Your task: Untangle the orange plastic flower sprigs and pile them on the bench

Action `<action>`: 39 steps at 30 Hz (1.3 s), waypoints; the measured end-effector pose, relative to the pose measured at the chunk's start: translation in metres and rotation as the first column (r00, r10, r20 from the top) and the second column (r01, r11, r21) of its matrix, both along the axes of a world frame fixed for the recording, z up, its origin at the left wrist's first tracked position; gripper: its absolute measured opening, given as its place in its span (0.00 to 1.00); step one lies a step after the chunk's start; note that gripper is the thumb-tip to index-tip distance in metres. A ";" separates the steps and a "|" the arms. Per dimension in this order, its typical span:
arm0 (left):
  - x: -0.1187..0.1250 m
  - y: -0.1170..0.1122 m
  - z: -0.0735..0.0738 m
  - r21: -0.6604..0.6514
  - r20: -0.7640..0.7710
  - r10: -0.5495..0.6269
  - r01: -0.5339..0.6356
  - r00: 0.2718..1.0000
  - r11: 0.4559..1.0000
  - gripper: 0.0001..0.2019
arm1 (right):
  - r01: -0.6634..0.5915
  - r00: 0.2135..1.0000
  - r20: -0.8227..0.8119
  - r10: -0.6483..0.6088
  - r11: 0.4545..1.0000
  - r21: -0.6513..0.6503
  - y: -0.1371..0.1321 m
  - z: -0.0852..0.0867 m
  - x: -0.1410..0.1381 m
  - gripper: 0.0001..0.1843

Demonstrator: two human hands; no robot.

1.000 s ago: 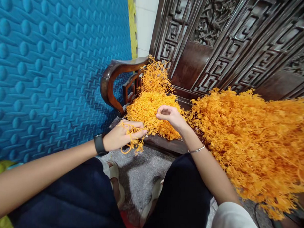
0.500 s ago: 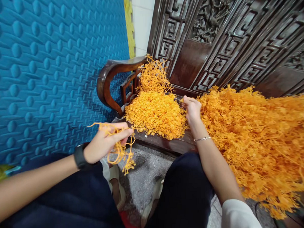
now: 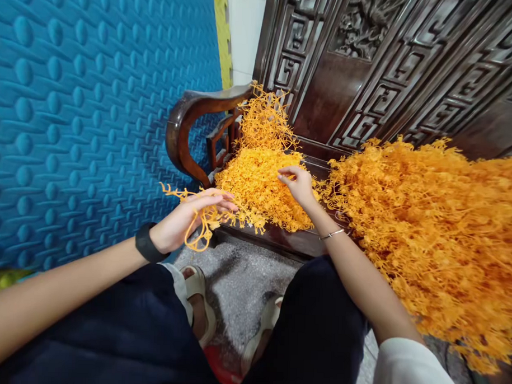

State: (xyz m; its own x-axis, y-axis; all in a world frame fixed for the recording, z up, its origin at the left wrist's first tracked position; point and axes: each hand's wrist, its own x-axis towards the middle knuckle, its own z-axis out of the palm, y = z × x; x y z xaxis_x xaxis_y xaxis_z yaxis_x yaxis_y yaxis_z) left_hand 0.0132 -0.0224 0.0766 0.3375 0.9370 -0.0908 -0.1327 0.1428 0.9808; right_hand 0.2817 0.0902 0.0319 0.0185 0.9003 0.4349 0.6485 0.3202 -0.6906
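Loose orange plastic strands (image 3: 203,235) with branching tips hang from my left hand (image 3: 188,217), whose fingers are loosely curled around them at the near left edge of the small pile. That pile of short orange pieces (image 3: 260,186) lies on the dark wooden bench. Over its right side is my right hand (image 3: 300,185), thumb and fingertips drawn together. Whatever may be between those fingertips is too small to make out. Behind the small pile sits a looser tangle of thin orange stems (image 3: 267,119).
A large heap of orange branching pieces (image 3: 427,220) covers the right of the bench. A curved wooden armrest (image 3: 178,127) stands at the left, before a blue textured mat (image 3: 73,124). The carved backrest (image 3: 326,99) rises behind. My knees are below the bench edge.
My right hand has moved left from the gap between the piles to over the small pile. My left hand has moved up and right toward the pile, its fingers straighter.
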 end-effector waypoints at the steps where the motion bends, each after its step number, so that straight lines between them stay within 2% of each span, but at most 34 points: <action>1: -0.001 0.001 -0.001 -0.026 0.023 0.000 0.000 1.000 1.000 0.13 | 0.005 1.000 0.012 -0.005 1.000 0.008 -0.001 0.001 -0.001 0.05; 3: -0.003 0.003 -0.002 -0.077 0.060 0.000 0.005 0.998 0.997 0.15 | -0.022 1.000 -0.015 0.022 1.000 0.010 -0.007 0.005 -0.006 0.04; 6: -0.003 0.005 -0.002 -0.137 0.102 0.002 0.012 0.995 0.990 0.15 | -0.159 0.982 -0.103 0.159 0.987 0.013 -0.022 0.013 -0.020 0.04; 8: -0.003 0.005 -0.002 -0.167 0.125 0.014 0.008 0.992 0.986 0.15 | -0.240 0.967 -0.066 0.244 0.969 0.060 -0.032 0.018 -0.032 0.04; 10: -0.002 0.005 -0.002 -0.181 0.146 0.029 -0.002 0.989 0.983 0.15 | -0.282 0.959 0.030 0.280 0.953 0.114 -0.040 0.021 -0.042 0.03; 12: -0.002 0.005 -0.002 -0.193 0.163 0.042 -0.010 0.986 0.981 0.15 | -0.316 0.949 0.060 0.310 0.941 0.119 -0.047 0.023 -0.050 0.04; 14: -0.003 0.005 -0.002 -0.211 0.177 0.053 -0.015 0.983 0.977 0.15 | -0.357 0.932 -0.043 0.360 0.932 0.067 -0.053 0.027 -0.055 0.06; 16: -0.004 0.006 -0.001 -0.227 0.192 0.069 -0.024 0.979 0.974 0.15 | -0.417 0.890 -0.216 0.403 0.909 -0.024 -0.062 0.031 -0.057 0.12; 19: -0.005 0.007 0.000 -0.199 0.207 0.134 -0.092 0.969 0.976 0.14 | -0.511 0.824 -0.386 0.414 0.837 -0.194 -0.074 0.037 -0.060 0.15; 22: -0.006 0.009 0.002 -0.141 0.190 0.191 -0.166 0.963 0.976 0.11 | -0.569 0.790 -0.462 0.404 0.762 -0.308 -0.080 0.037 -0.061 0.14; 28: -0.010 0.014 0.001 -0.166 0.119 0.175 -0.154 0.977 0.974 0.05 | -0.639 0.735 -0.535 0.416 0.689 -0.342 -0.077 0.030 -0.060 0.17; 32: -0.011 0.014 0.002 -0.161 0.104 0.116 -0.098 0.988 0.982 0.08 | -0.597 0.761 -0.534 0.369 0.722 -0.351 -0.074 0.028 -0.057 0.14; 36: -0.007 0.013 0.005 -0.152 0.100 0.072 -0.056 0.992 0.987 0.09 | -0.520 0.791 -0.522 0.318 0.799 -0.302 -0.069 0.024 -0.057 0.09; 39: -0.007 0.012 0.007 -0.083 -0.039 0.018 -0.021 0.999 0.996 0.09 | -0.448 0.803 -0.526 0.281 0.866 -0.221 -0.067 0.022 -0.055 0.08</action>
